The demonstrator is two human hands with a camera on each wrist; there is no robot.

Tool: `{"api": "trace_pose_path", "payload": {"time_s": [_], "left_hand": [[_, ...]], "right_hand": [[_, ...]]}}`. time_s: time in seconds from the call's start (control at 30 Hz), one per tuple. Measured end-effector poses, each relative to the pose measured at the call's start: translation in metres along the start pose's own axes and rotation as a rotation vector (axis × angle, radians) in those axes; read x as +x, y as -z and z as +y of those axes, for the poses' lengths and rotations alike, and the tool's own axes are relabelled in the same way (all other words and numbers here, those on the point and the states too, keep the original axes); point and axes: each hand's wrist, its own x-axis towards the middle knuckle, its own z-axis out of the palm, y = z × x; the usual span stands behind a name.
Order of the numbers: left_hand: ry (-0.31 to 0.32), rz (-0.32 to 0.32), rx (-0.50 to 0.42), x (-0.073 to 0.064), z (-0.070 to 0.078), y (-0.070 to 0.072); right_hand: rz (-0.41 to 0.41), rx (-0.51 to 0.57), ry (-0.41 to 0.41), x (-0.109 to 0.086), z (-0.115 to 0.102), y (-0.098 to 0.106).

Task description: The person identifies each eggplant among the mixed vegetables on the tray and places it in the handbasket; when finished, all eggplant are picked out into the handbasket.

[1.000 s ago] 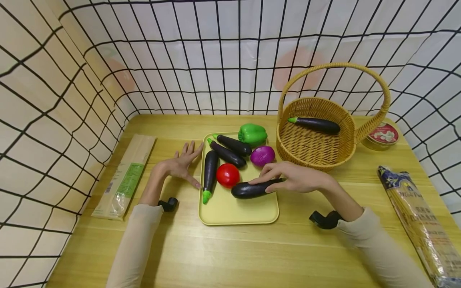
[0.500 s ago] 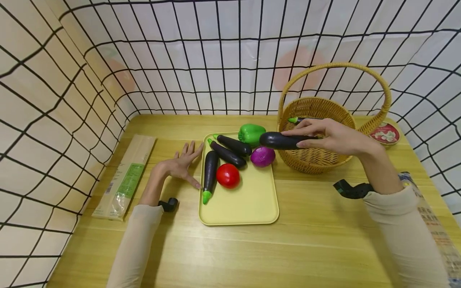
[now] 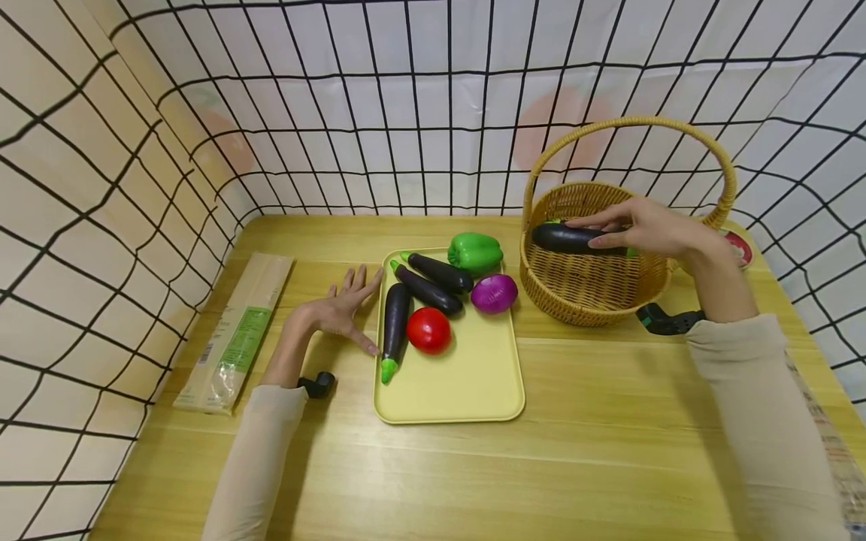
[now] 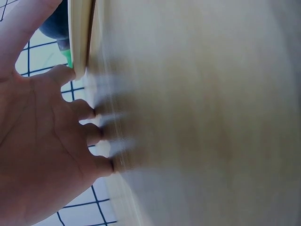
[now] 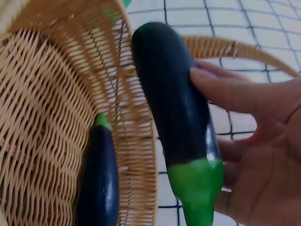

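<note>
My right hand [image 3: 646, 225] pinches a dark eggplant [image 3: 568, 239] between thumb and fingers, inside the rim of the wicker basket [image 3: 568, 304]. In the right wrist view, another eggplant [image 5: 99, 179] lies on the basket floor below the held one, apart from it. My left hand [image 3: 338, 309] rests with spread fingers on the table, its thumb and index fingertip at the left edge of the yellow tray [image 3: 467, 391]. Three eggplants [image 3: 428, 288], a tomato [image 3: 429, 330], a purple onion [image 3: 494, 293] and a green bell pepper [image 3: 475, 252] sit on the tray.
The basket's tall arched handle [image 3: 636, 122] rises over my right hand. A flat plastic packet [image 3: 237, 334] lies at the left. Behind my right arm a round tin [image 3: 739, 248] shows partly, and another packet [image 3: 828, 443] is mostly covered. Black wire mesh [image 3: 419, 113] encloses the table.
My right hand has lifted the eggplant off the tray's right side and carried it up and right into the basket's opening. The left hand has stayed in place.
</note>
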Motion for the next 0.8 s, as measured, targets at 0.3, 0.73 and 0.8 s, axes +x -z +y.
{"api": "trace_pose_path", "payload": {"time_s": [0.3, 0.73, 0.8], "left_hand": [[0.001, 0.003, 0.008, 0.002, 0.0, 0.0], [-0.005, 0.004, -0.005, 0.001, -0.001, -0.001], [-0.008, 0.006, 0.0, 0.001, -0.001, -0.001]], "right_hand": [[0.026, 0.004, -0.09, 0.024, 0.021, -0.002], [0.018, 0.047, -0.175, 0.047, 0.022, -0.009], [0.0, 0.078, -0.178, 0.05, 0.024, -0.011]]}}
